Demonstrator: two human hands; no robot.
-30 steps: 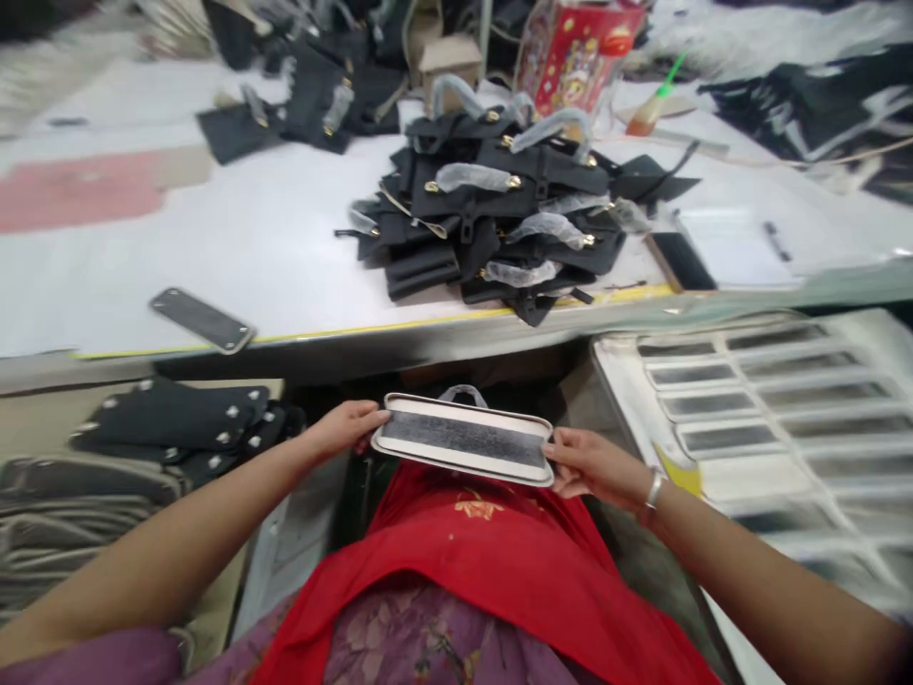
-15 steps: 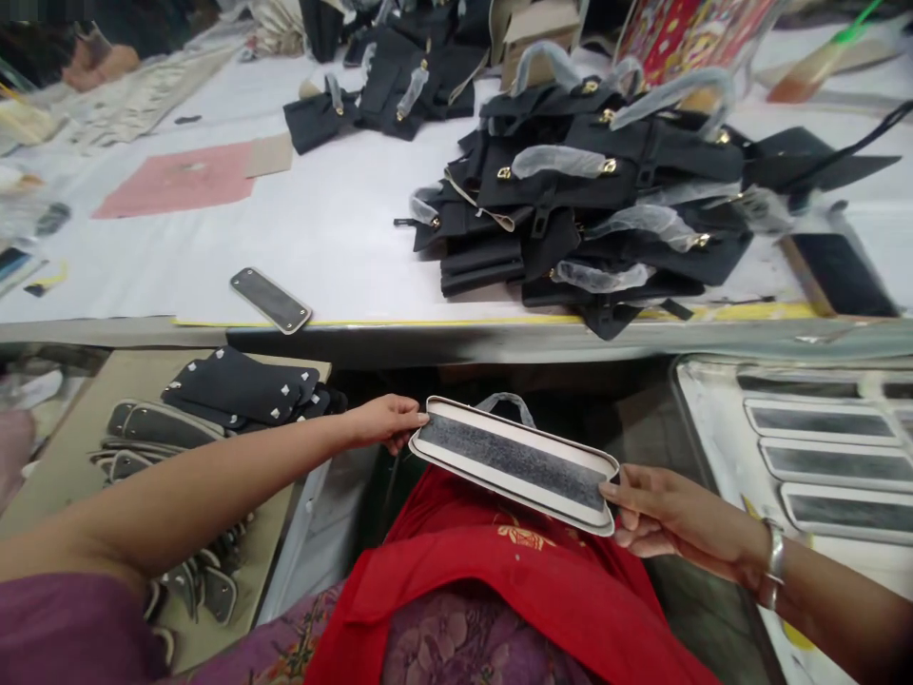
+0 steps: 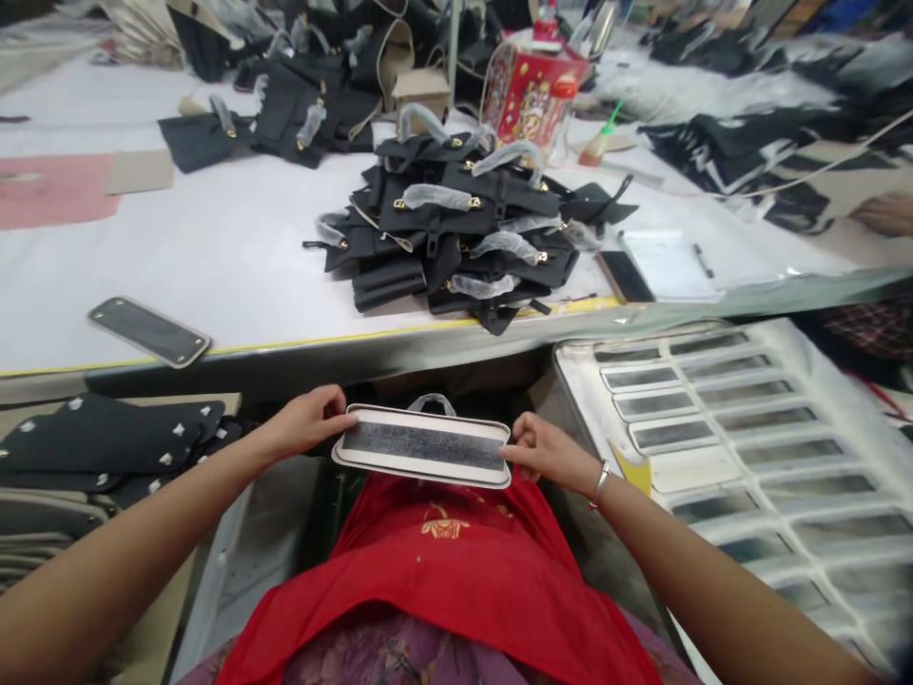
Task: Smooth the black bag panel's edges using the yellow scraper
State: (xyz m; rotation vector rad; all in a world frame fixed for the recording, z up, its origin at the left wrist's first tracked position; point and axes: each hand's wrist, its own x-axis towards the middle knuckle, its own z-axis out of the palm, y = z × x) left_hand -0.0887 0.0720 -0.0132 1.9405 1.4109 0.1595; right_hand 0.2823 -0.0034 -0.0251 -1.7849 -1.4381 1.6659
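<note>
Fingers of left hand and right hand hide under panel.

A heap of black bags lay on the white table, with a red box behind it and a phone and notepad just to its right. A lone grey panel sat near the table's front edge. Below, studded black pieces were stacked at left, and a white tray of grey strips stood at right.
</note>
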